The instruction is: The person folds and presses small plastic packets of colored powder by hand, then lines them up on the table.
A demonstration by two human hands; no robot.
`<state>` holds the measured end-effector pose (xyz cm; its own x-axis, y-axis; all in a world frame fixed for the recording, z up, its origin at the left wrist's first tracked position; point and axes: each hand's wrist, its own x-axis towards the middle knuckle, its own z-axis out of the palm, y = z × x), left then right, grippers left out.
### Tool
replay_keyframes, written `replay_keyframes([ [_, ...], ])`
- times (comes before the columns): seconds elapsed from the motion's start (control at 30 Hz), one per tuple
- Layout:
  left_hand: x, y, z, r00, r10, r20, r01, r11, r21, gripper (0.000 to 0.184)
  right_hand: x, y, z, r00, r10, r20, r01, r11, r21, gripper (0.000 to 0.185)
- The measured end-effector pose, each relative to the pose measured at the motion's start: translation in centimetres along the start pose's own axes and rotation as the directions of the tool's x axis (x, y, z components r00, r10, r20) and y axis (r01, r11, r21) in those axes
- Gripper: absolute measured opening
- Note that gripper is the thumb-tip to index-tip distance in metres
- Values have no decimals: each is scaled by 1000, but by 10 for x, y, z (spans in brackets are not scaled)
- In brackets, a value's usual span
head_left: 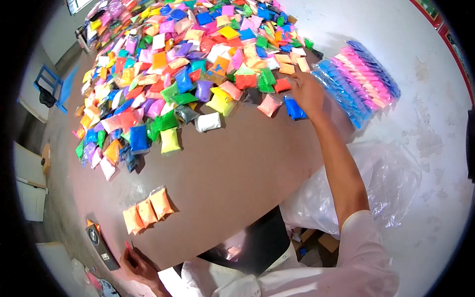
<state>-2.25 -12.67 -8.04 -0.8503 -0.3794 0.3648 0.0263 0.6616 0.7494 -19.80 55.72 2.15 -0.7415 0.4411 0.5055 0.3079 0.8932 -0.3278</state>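
Note:
My right hand (pixel 308 93) reaches to the front right edge of a big heap of small coloured packets (pixel 198 59). Its fingers are apart, close to a peach packet (pixel 302 64) and a red packet (pixel 282 85), and I cannot tell whether they touch. Just below the hand lies a blue packet (pixel 295 108). At the table's near left edge my left hand (pixel 138 267) is closed, with a small pink-red tip showing at its fingers; what it belongs to is hidden. Beyond this hand three orange packets (pixel 147 212) lie side by side in a row.
A clear bag of blue and pink packets in rows (pixel 357 81) lies at the table's right side. Below it is a large crumpled clear plastic bag (pixel 356 183). A dark, narrow device (pixel 102 247) rests at the left edge. A blue chair (pixel 55 88) stands behind.

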Motion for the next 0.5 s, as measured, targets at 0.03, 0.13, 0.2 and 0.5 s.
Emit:
replay_keyframes([
  [0.03,0,9,3,999,43,-17,-43,999,-24,17,11,8,2,1000,3,0,-3,1000,-5,26],
  [0.13,2,21,3,1000,10,-11,-9,999,37,19,37,27,12,983,137,124,-137,991,-4,32],
  [0.2,5,21,9,995,97,-26,-91,976,197,18,50,37,20,987,54,151,-55,998,2,39],
  [0.5,-2,-14,11,973,57,-225,-30,992,122,27,79,57,44,930,180,321,-134,978,-160,44],
])
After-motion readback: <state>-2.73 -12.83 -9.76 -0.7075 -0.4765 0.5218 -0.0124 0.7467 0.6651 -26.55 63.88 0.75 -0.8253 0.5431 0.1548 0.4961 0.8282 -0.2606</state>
